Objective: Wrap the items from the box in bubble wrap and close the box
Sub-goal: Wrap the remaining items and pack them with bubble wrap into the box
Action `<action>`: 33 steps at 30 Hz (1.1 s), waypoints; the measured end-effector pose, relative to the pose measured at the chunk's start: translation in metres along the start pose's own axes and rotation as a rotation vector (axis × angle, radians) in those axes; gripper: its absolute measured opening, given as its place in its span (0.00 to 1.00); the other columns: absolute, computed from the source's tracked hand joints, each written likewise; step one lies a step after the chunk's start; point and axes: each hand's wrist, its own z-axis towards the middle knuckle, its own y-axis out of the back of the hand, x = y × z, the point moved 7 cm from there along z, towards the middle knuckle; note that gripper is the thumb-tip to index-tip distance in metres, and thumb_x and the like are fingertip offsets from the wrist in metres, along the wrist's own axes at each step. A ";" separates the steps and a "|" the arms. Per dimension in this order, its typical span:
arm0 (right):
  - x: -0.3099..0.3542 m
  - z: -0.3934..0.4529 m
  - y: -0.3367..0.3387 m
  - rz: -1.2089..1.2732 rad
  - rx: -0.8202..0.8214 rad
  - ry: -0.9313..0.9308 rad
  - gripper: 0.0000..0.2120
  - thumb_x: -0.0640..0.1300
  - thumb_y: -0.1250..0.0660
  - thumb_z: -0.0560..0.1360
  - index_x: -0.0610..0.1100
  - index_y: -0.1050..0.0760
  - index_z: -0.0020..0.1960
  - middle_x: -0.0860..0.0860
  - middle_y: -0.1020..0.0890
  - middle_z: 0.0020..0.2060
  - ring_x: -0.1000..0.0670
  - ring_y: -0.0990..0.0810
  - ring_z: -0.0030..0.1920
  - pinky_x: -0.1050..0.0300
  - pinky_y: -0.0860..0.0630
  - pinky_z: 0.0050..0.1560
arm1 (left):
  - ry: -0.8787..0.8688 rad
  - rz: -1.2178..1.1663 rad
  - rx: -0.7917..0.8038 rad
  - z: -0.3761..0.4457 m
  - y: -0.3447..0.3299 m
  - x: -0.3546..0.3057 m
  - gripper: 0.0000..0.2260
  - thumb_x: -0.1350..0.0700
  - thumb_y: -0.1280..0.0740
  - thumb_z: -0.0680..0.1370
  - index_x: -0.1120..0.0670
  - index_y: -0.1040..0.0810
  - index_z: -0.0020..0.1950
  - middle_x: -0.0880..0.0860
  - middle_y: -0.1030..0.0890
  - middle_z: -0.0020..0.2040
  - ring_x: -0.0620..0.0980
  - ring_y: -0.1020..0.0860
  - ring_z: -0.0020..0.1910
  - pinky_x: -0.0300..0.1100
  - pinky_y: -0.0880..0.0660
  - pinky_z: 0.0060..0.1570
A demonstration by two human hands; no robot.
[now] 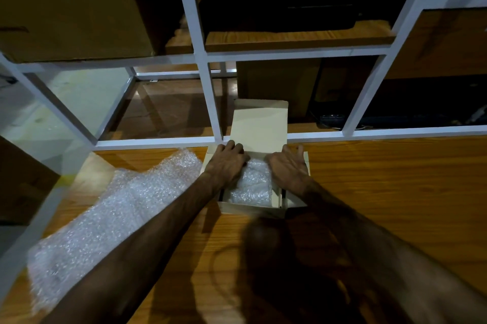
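A loose sheet of bubble wrap (110, 213) lies at the left of the wooden table (395, 192); no writing on anything can be read. Just right, the left hand (226, 163) and right hand (288, 168), fingers spread, press a wrapped bundle (251, 186) inside the small box (250, 209); its lid (259, 126) stands open behind.

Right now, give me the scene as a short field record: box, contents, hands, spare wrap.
box: small cardboard box on the wooden table, lid open, tilted back
contents: bubble-wrapped bundle inside
left hand: on the bundle at the box's left side
right hand: at the box's right side, fingers spread
spare wrap: loose bubble wrap sheet left of box
closed: not yet
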 end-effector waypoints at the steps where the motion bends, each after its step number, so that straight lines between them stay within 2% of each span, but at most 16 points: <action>1: -0.001 0.001 0.000 -0.016 0.005 -0.017 0.09 0.52 0.31 0.80 0.53 0.22 0.59 0.50 0.16 0.55 0.43 0.27 0.66 0.39 0.42 0.65 | 0.012 0.016 -0.003 0.000 0.000 0.000 0.19 0.46 0.34 0.83 0.50 0.23 0.72 0.56 0.27 0.70 0.58 0.32 0.69 0.58 0.35 0.69; 5: 0.000 0.001 0.007 -0.077 -0.022 -0.058 0.08 0.48 0.30 0.80 0.51 0.20 0.58 0.48 0.16 0.50 0.43 0.24 0.61 0.42 0.38 0.64 | 0.055 0.070 0.027 0.004 0.007 0.001 0.17 0.45 0.30 0.81 0.50 0.20 0.67 0.57 0.29 0.70 0.60 0.34 0.72 0.64 0.36 0.72; 8: 0.002 0.000 0.008 -0.069 -0.067 -0.078 0.06 0.47 0.30 0.79 0.50 0.21 0.55 0.48 0.16 0.47 0.44 0.22 0.56 0.44 0.38 0.62 | 0.061 0.105 0.011 0.008 0.018 -0.003 0.14 0.50 0.25 0.78 0.51 0.17 0.62 0.54 0.20 0.64 0.56 0.26 0.67 0.60 0.35 0.71; 10: 0.003 -0.002 0.007 -0.060 -0.105 -0.078 0.10 0.48 0.27 0.76 0.50 0.23 0.55 0.49 0.16 0.46 0.45 0.22 0.53 0.46 0.39 0.60 | 0.089 0.077 -0.031 0.007 0.023 -0.002 0.12 0.52 0.25 0.78 0.52 0.17 0.60 0.53 0.16 0.59 0.55 0.21 0.62 0.57 0.33 0.70; 13: 0.004 -0.007 0.011 -0.083 -0.146 -0.064 0.15 0.47 0.24 0.74 0.50 0.23 0.58 0.49 0.17 0.52 0.45 0.20 0.54 0.47 0.36 0.61 | 0.088 0.107 -0.058 -0.003 0.022 -0.007 0.13 0.54 0.26 0.78 0.54 0.19 0.61 0.55 0.16 0.57 0.56 0.20 0.58 0.54 0.28 0.68; 16: 0.007 -0.013 0.011 -0.076 -0.139 -0.010 0.16 0.42 0.25 0.74 0.48 0.21 0.61 0.47 0.20 0.57 0.46 0.21 0.58 0.47 0.32 0.63 | 0.076 0.023 -0.085 -0.019 0.011 -0.018 0.13 0.55 0.29 0.80 0.59 0.20 0.63 0.59 0.18 0.60 0.57 0.21 0.59 0.52 0.25 0.65; 19: 0.009 -0.018 0.002 -0.038 -0.096 0.058 0.14 0.39 0.28 0.78 0.46 0.21 0.63 0.45 0.20 0.59 0.44 0.22 0.60 0.47 0.28 0.67 | 0.067 -0.116 -0.147 -0.033 0.001 -0.023 0.16 0.50 0.36 0.83 0.60 0.23 0.64 0.60 0.20 0.60 0.57 0.22 0.57 0.52 0.23 0.60; 23: 0.022 -0.025 -0.002 -0.065 -0.025 0.106 0.10 0.40 0.34 0.81 0.43 0.22 0.61 0.43 0.19 0.60 0.42 0.21 0.60 0.46 0.29 0.66 | 0.041 -0.095 -0.108 -0.036 -0.003 -0.027 0.23 0.44 0.42 0.86 0.62 0.28 0.70 0.62 0.22 0.64 0.59 0.24 0.61 0.52 0.27 0.66; 25: 0.028 -0.031 -0.005 -0.101 -0.142 0.154 0.09 0.39 0.37 0.84 0.39 0.20 0.59 0.40 0.17 0.57 0.39 0.19 0.58 0.43 0.28 0.67 | 0.023 -0.039 -0.079 -0.032 0.000 -0.028 0.25 0.42 0.45 0.86 0.62 0.26 0.68 0.63 0.22 0.63 0.59 0.24 0.61 0.52 0.28 0.67; 27: 0.027 -0.042 -0.011 -0.062 -0.295 0.164 0.12 0.41 0.36 0.85 0.34 0.17 0.53 0.36 0.16 0.50 0.37 0.16 0.51 0.38 0.23 0.62 | 0.016 0.009 -0.034 -0.027 0.000 -0.028 0.27 0.39 0.46 0.86 0.61 0.24 0.66 0.62 0.21 0.61 0.58 0.24 0.59 0.52 0.28 0.65; 29: 0.030 -0.044 -0.019 -0.072 -0.229 0.158 0.14 0.42 0.38 0.84 0.32 0.18 0.54 0.35 0.16 0.49 0.37 0.16 0.49 0.38 0.22 0.58 | 0.013 0.063 0.012 -0.023 -0.001 -0.029 0.28 0.37 0.46 0.85 0.60 0.23 0.64 0.61 0.21 0.60 0.58 0.25 0.58 0.53 0.29 0.64; 31: 0.036 -0.037 -0.023 -0.074 -0.029 0.158 0.25 0.48 0.51 0.84 0.34 0.21 0.63 0.37 0.19 0.57 0.37 0.18 0.56 0.39 0.26 0.66 | -0.004 0.136 0.038 -0.020 -0.005 -0.032 0.28 0.38 0.46 0.85 0.60 0.21 0.62 0.62 0.21 0.59 0.59 0.26 0.58 0.55 0.31 0.66; 32: 0.037 -0.037 -0.021 -0.069 0.009 0.133 0.28 0.50 0.54 0.84 0.36 0.24 0.67 0.39 0.21 0.61 0.38 0.20 0.60 0.40 0.30 0.71 | -0.012 0.162 0.049 -0.019 -0.006 -0.033 0.28 0.39 0.47 0.86 0.61 0.21 0.61 0.62 0.20 0.58 0.59 0.25 0.58 0.56 0.32 0.67; 33: 0.035 -0.033 -0.018 -0.086 -0.006 0.113 0.26 0.52 0.52 0.85 0.37 0.26 0.69 0.40 0.23 0.64 0.39 0.22 0.64 0.41 0.34 0.74 | -0.019 0.179 0.052 -0.019 -0.007 -0.034 0.28 0.39 0.47 0.86 0.61 0.21 0.61 0.62 0.20 0.58 0.59 0.25 0.58 0.57 0.32 0.68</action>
